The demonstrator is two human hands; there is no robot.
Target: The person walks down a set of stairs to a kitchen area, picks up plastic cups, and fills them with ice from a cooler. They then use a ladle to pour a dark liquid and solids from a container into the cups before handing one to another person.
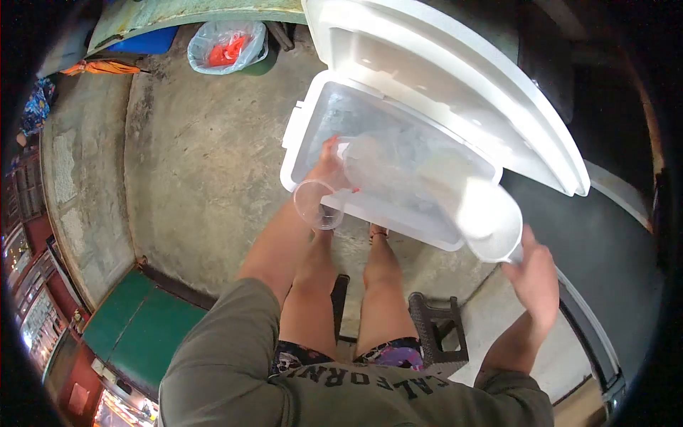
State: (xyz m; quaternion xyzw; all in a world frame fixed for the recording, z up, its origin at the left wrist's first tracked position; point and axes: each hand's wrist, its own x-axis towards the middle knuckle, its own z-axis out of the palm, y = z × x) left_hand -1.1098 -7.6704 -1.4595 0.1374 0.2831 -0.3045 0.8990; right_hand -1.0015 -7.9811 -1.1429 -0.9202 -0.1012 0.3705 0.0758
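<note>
A large white cooler [288, 167] stands before me with what looks like ice [398, 135] inside. In my right hand [533, 277], at the cooler's near right corner, is the handle of a white scoop [491, 220], its bowl blurred at the rim. My left hand [327, 162] reaches over the cooler's left part, its fingers closed round a clear plastic cup [361, 165]. Another clear plastic cup [318, 205] overlaps my left wrist and forearm in this view.
The cooler's white lid [455, 78] stands raised along the far right side. A lined trash bin [226, 51] with red plastic in it is on the floor at the upper left. Dark plastic stools [440, 331] are by my legs, and a green tabletop [146, 327] is at the lower left.
</note>
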